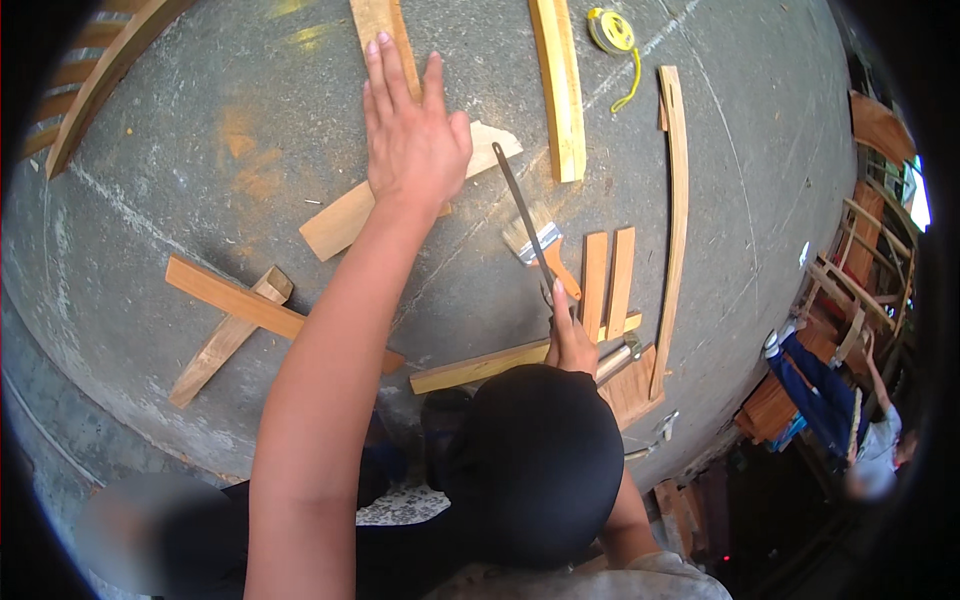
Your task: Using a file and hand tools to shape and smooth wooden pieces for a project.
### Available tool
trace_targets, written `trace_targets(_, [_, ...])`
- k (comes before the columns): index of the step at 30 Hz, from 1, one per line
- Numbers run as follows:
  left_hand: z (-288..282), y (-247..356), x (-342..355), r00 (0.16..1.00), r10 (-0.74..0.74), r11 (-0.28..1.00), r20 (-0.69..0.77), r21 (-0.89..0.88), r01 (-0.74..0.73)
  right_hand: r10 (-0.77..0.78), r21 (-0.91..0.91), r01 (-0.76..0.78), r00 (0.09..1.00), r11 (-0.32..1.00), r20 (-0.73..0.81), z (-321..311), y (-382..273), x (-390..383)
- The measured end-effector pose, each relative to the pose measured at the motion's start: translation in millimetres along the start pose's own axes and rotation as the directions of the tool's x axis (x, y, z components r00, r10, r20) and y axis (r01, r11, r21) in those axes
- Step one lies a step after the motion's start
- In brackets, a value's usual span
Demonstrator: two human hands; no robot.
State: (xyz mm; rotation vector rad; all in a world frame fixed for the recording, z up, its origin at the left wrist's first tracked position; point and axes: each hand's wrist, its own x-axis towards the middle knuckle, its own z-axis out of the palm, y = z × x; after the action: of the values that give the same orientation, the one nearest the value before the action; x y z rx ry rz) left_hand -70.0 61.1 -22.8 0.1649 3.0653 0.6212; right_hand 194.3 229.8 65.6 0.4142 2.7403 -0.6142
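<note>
My left hand [412, 140] is stretched out flat with its fingers straight, lying over a light wooden board [335, 225] that rests slanted on the grey concrete floor [200, 180]. It grips nothing. My right hand [570, 345] shows just past a black rounded shape [530, 460], perhaps my knee. That hand is closed around the lower end of a thin dark metal blade [515, 200], which slants up to the left toward the board's pale end [497, 140]. A paintbrush [535, 245] with an orange handle lies right beside the blade.
Wood pieces lie all around: a crossed pair [235, 310], a plank [480, 365] by my right hand, two short slats [608, 275], a long curved strip [677, 220], a plank [560, 85]. A yellow tape measure [612, 32] sits at the top. Another person [830, 395] is near chair frames [860, 270] on the right.
</note>
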Motion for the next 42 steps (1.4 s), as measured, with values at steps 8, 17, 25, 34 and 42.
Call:
trace_targets(8, [5.6,-18.9,-1.8,0.997,0.05,0.99,-0.062,-0.125,-0.058,0.122,-0.007,-0.122,0.991,0.993,0.054,-10.7,-41.9,-14.9])
trace_targets(17, [-54.2,-34.0,-78.3,0.973,0.189,0.975,0.131,-0.142,-0.171,0.211,0.535,-0.245,0.969,0.808,0.125,-11.1,-7.6,-7.0])
trace_targets(25, [-108.2,-64.2,-57.0,0.899,0.346,0.931,0.268,0.017,-0.364,0.086,0.768,-0.509,0.85,0.387,0.52,-91.2,-31.0,-3.4])
trace_targets(34, [-280.2,39.5,25.8,0.563,0.802,0.569,0.2,0.035,-0.822,-0.098,0.282,0.151,0.976,0.947,-0.194,-226.0,-65.9,4.5])
trace_targets(42, [-345.2,72.0,-11.2,0.479,0.871,0.472,-0.109,-0.086,-0.878,-0.181,0.718,0.181,0.98,0.672,-0.078,-295.3,-172.3,-44.4])
